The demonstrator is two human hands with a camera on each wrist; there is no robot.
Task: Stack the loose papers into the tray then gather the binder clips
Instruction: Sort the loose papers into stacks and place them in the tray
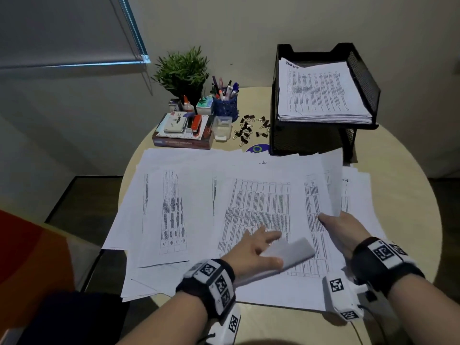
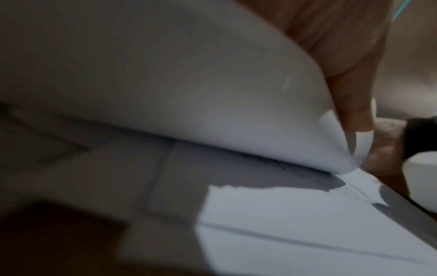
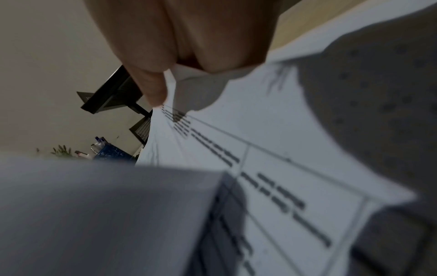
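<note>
Loose printed papers (image 1: 174, 207) lie fanned over the round table (image 1: 403, 195). My left hand (image 1: 271, 247) pinches the curled-up corner of one sheet (image 2: 212, 93) near the front edge, a finger (image 2: 350, 104) pressing on its edge. My right hand (image 1: 333, 220) grips the near edge of several overlapping sheets (image 3: 272, 149) on the right, thumb (image 3: 151, 84) on top. The black mesh tray (image 1: 363, 78) stands at the back right and holds a neat stack of papers (image 1: 321, 95). Several black binder clips (image 1: 251, 129) lie scattered just left of the tray.
Back left of the papers are a potted plant (image 1: 181, 70), a blue pen cup (image 1: 225, 104), a small clear box (image 1: 221, 128), and a book (image 1: 184, 143) bearing a stapler and a stamp pad. A blue disc (image 1: 257, 148) peeks out by the tray's foot.
</note>
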